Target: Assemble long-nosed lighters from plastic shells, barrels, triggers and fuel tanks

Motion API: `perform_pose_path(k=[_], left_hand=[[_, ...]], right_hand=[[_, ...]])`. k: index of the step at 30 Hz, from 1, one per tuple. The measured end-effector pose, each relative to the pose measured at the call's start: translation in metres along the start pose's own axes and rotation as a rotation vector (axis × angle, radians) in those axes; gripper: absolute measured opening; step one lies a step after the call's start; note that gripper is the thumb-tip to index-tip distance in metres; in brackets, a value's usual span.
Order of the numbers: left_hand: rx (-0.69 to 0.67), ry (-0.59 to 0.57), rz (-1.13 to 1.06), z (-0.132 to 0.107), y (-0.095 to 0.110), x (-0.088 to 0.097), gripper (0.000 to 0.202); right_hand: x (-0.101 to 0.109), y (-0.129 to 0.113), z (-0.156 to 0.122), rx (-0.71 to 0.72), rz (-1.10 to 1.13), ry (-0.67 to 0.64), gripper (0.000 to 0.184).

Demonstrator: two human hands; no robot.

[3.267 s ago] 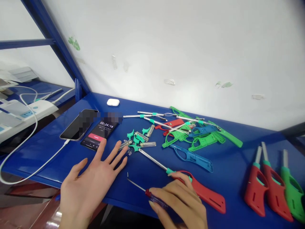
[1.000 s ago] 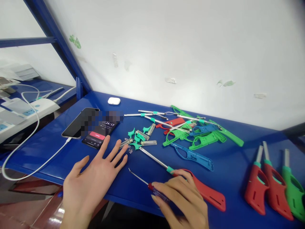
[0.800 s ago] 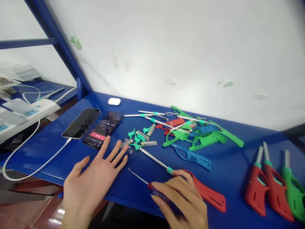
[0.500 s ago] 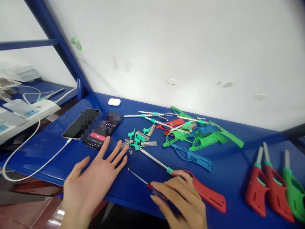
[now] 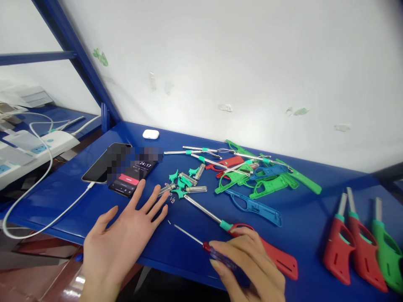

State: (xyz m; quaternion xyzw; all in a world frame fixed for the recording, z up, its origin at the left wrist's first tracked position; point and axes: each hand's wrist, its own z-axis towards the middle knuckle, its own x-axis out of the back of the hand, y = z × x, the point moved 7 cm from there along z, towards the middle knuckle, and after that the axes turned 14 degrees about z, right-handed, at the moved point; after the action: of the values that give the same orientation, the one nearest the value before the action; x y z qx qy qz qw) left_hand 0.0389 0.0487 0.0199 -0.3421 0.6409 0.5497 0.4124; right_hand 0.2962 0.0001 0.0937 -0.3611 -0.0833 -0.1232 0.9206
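The right hand (image 5: 252, 268) has slid a little to the right and toward the near edge of the surface (image 5: 308, 218) in the last half second, taking the screwdriver (image 5: 201, 244) with it. The fingers are curled round its blue handle, and its red collar and thin shaft stick out to the left, low over the surface. The tip now points at a tiny pale speck (image 5: 169, 222), possibly a screw, lying just off its end; before, the tip sat over that spot. So the tool seems to have backed off the small part rather than engaged it.

The left hand (image 5: 121, 239) has not moved: it lies flat, fingers spread, holding nothing, near the phone (image 5: 126, 172) and the small teal parts (image 5: 181, 182).

The red lighter (image 5: 270, 256) lies just beyond the right hand, partly under its fingers, its metal nozzle reaching toward the teal parts.
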Motion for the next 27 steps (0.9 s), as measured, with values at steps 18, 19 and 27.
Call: perform_pose_path(k=[18, 19, 27], left_hand=[[0.024, -0.004, 0.015, 0.001, 0.001, 0.002, 0.088], [0.026, -0.004, 0.015, 0.001, 0.0, 0.002, 0.087], [0.031, -0.001, 0.017, 0.0, 0.001, 0.005, 0.081]], right_hand=[[-0.07, 0.048, -0.014, -0.79, 0.333, -0.178, 0.052], [-0.073, 0.05, -0.012, -0.769, 0.275, -0.2, 0.046], [-0.11, 0.051, -0.016, -0.632, -0.131, -0.458, 0.014]])
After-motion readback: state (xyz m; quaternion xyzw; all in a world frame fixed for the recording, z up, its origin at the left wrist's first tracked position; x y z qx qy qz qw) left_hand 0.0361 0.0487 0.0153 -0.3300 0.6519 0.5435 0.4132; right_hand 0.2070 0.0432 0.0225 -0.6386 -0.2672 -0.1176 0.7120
